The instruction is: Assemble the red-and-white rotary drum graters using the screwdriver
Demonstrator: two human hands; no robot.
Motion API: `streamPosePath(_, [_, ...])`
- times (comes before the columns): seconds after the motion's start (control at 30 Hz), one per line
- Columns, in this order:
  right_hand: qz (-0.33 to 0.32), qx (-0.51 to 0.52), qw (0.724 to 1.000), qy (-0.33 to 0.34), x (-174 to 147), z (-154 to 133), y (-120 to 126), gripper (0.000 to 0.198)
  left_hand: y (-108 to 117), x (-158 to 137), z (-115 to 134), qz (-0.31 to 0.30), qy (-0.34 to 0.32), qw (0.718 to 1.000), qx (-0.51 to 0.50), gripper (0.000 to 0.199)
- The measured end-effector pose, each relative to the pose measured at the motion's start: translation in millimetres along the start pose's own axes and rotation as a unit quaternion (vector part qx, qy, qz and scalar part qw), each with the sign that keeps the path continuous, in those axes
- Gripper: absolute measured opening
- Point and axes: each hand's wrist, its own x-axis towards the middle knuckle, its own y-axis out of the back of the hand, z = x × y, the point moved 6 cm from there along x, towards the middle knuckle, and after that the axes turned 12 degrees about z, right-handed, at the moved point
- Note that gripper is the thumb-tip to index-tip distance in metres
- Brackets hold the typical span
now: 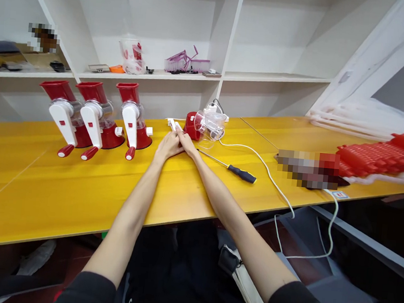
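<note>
My left hand [169, 145] and my right hand [186, 141] meet over the table, fingers closed together and partly overlapping. A white plastic part [171, 124] sticks out past my fingertips on the far side; most of it is hidden by my hands. Just right of them lie a red grater base [192, 126] and a clear plastic housing [212, 123]. A screwdriver [241, 174] with a dark handle rests on the table, its tip toward my right hand. To the left, three red-and-white rotary graters [131, 119] stand upright with their cranks facing me.
The yellow table [89, 189] runs along white shelves [265, 77]. A white cable [258, 156] crosses the table and hangs over its front edge. Stacked red plastic parts [382, 155] lie at the right beside a blurred object [306, 170]. Purple plastic pieces [186, 63] sit on the shelf.
</note>
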Motion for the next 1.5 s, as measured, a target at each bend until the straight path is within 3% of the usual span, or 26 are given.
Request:
streamPosePath(0.23, [0.008, -0.127, 0.989, 0.074, -16.5, -15.3, -3.6, 0.035, 5.1, 0.6, -6.1, 0.013, -0.004, 1.0, 0.01, 0.032])
streamPosePath(0.47, [0.015, -0.222, 0.958, 0.18, -30.8, -33.8, -3.2, 0.065, 17.6, -2.1, -8.2, 0.039, -0.056, 0.993, 0.093, 0.023])
streamPosePath(0.73, [-0.037, -0.318, 0.908, 0.269, -35.2, -37.0, -9.2, 0.068, 20.2, -2.6, -16.4, 0.011, -0.075, 0.991, 0.11, 0.026])
streamPosePath(0.9, [-0.081, -0.337, 0.887, 0.304, -37.3, -38.9, -13.0, 0.066, 18.2, -2.3, -19.7, -0.033, -0.042, 0.992, 0.118, 0.023])
streamPosePath(1.03, [-0.103, -0.34, 0.888, 0.291, -37.9, -36.3, -14.0, 0.057, 14.7, -4.9, -23.0, -0.071, -0.004, 0.991, 0.117, 0.026])
streamPosePath(1.2, [-0.096, -0.346, 0.906, 0.223, -38.0, -28.5, -13.2, 0.036, 8.4, -6.6, -20.7, -0.091, 0.042, 0.99, 0.095, 0.026])
streamPosePath(1.5, [-0.11, -0.289, 0.942, 0.13, -35.9, -10.7, -15.0, 0.037, 1.9, -14.1, -9.6, -0.114, 0.11, 0.987, 0.033, 0.028])
